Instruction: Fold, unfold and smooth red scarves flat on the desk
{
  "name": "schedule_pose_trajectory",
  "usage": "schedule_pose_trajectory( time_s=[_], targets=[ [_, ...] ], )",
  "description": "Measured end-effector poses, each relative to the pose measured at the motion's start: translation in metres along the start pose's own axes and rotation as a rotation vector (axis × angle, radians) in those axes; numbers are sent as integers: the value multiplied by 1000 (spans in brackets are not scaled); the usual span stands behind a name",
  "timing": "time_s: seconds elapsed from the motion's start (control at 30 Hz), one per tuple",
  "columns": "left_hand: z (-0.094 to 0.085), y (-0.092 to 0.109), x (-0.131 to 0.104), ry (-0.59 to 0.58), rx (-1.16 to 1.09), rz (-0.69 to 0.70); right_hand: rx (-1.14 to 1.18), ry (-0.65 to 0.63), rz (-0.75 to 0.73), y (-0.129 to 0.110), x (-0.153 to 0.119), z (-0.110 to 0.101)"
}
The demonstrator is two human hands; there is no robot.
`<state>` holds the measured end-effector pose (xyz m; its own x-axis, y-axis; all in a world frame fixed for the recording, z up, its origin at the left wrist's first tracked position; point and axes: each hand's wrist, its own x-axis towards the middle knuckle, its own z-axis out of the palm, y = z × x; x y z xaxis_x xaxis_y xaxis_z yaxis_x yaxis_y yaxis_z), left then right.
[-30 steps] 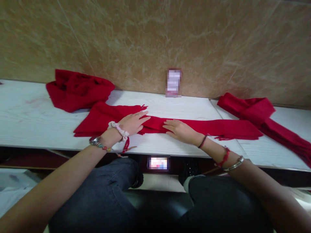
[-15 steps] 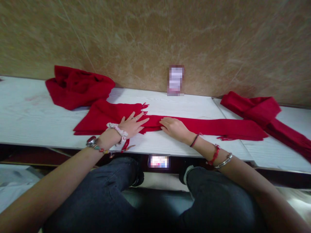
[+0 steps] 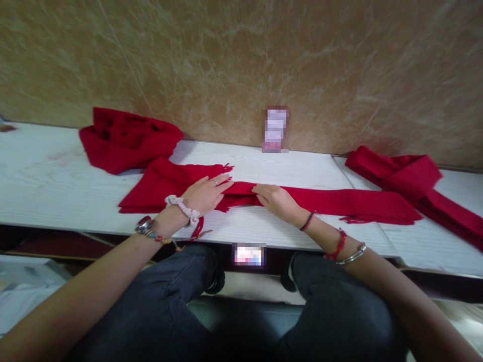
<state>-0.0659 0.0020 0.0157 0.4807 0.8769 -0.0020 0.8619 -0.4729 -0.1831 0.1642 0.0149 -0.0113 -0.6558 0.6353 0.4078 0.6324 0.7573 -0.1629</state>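
Right hand (image 3: 277, 200) touches red cloth (image 3: 328, 201) on white counter (image 3: 241, 223) beside marbled wall (image 3: 226, 60).

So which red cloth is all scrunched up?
The rumpled cloth at the back left, by the wall. It's piled in loose folds; the red fabric under the left hand and right hand and the folded band at far right lie flatter.
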Motion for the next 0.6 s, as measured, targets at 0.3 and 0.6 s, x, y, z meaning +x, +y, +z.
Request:
schedule_pose_trajectory(
  time_s=[0.3,0.6],
  targets=[
    [2,4,-6,-258,-73,-66,-13,-111,-213,5,-13,3],
    [-9,14,-3,-250,5,-115,52,-175,-232,14,-16,4]
  ],
)
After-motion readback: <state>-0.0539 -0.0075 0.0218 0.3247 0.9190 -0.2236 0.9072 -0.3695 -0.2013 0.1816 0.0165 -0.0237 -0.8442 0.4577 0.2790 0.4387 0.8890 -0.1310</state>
